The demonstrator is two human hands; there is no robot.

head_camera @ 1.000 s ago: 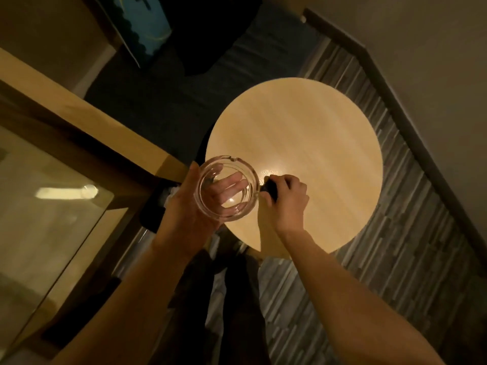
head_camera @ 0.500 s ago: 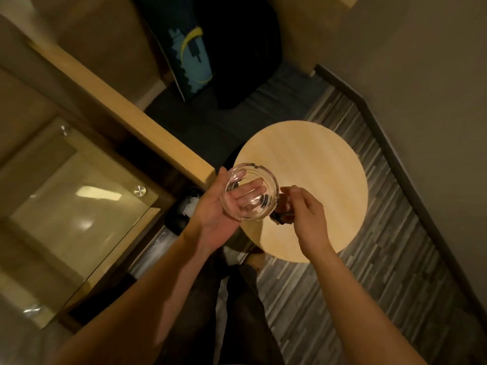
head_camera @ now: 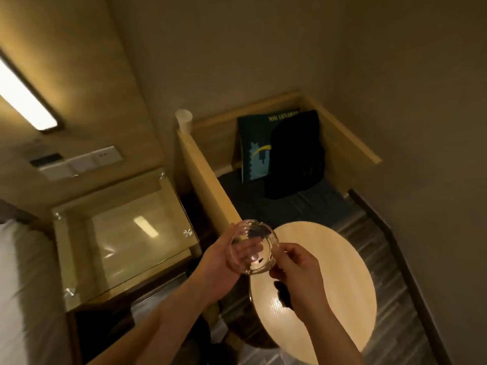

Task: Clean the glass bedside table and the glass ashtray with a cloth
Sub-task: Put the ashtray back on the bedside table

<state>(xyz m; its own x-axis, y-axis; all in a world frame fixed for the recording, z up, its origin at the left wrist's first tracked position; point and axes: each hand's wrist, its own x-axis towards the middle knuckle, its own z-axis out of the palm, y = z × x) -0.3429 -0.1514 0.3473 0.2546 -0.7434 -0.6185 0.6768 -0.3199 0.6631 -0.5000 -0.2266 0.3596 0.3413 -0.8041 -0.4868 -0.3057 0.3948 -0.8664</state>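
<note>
Upward the gaze had tilted since earlier. Over the round wooden table's (head_camera: 329, 272) edge, the glass ashtray (head_camera: 254, 250) — clear, round, thick-walled — faced its mouth at the camera, cupped in the left hand's (head_camera: 218, 264) curled grip; the right hand (head_camera: 300, 275) pinched a dark cloth (head_camera: 283, 293) by its rim.

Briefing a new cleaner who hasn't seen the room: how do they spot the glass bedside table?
Start at the white bed on the left edge; the glass bedside table stands right beside it, under the wall switches. Unlike the round wooden table to the right, it is square, with a reflective glass top and metal studs at its corners.
</note>
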